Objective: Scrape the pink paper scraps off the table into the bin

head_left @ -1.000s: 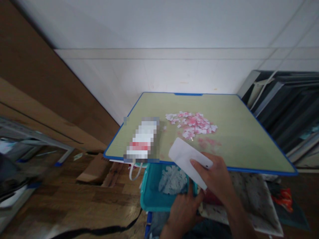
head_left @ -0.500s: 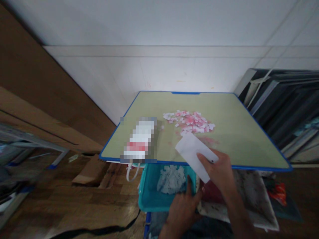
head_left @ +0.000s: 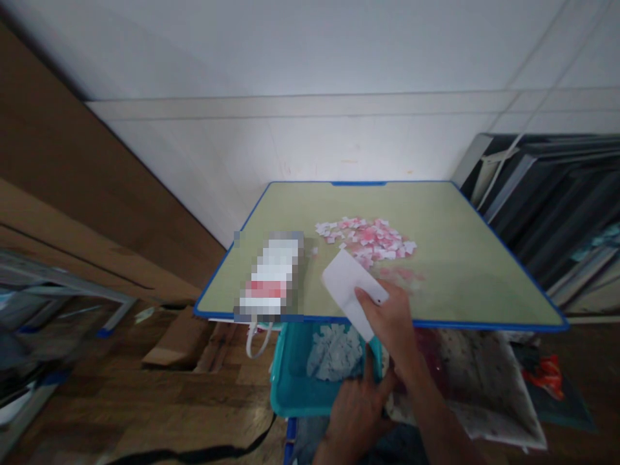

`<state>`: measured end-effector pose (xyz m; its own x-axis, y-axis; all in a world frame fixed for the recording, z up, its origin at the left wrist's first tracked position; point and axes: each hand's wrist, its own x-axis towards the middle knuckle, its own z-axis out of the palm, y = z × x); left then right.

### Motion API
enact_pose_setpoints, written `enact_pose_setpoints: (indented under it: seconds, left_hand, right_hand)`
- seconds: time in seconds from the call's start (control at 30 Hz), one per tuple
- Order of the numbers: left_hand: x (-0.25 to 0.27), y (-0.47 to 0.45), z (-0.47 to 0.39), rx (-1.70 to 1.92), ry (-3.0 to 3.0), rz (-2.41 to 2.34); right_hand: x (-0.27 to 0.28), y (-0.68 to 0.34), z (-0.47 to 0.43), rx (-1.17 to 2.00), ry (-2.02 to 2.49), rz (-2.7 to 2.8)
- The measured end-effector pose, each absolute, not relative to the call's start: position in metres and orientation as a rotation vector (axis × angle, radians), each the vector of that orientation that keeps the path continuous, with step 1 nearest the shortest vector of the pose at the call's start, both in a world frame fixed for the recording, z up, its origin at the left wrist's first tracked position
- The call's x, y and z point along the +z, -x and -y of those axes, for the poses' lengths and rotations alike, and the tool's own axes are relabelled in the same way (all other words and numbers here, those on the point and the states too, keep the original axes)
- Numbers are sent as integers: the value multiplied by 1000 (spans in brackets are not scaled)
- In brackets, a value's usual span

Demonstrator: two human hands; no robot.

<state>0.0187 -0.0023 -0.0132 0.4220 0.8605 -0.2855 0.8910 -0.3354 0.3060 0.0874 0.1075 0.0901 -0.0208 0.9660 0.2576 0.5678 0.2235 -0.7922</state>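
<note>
My right hand [head_left: 390, 320] is closed on a flat white scraper-like card [head_left: 346, 278] with rounded corners and a small dark hole. The card is tilted over the board's front edge, its far end near a heap of small pink-and-white pieces [head_left: 378, 237]. These lie on a pale green board [head_left: 460, 258] with a blue rim. Below, my left hand [head_left: 356, 410] grips the right rim of a teal basin [head_left: 290, 394], index finger inside and thumb outside. White pieces [head_left: 334, 354] of similar shape are piled in the basin.
A pixelated white object [head_left: 271, 274] lies on the board's left side, with a white loop [head_left: 259, 342] hanging below. A stained white tray [head_left: 494, 381] is at the right under the board. Dark panels [head_left: 557, 194] lean at the right; cardboard [head_left: 174, 339] lies on the floor.
My right hand and the card have moved left, closer above the teal basin. My left hand stays at the basin's rim. The pink-and-white heap looks much the same.
</note>
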Motion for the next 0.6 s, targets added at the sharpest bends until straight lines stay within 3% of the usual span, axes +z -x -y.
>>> enact_pose_setpoints:
  seconds: [0.2,0.4,0.6]
  left_hand:
    - [-11,-22,2,-88,-2271,-1532]
    - [-12,-21,2,-46,-2269,-1518]
    - [-12,-22,3,-91,-2273,-1543]
  right_hand:
    - [86,-155,-93,714,1630,1371]
    - [94,-181,-90,536,1600,1094]
    - [104,-143,-101,621,1525,1376]
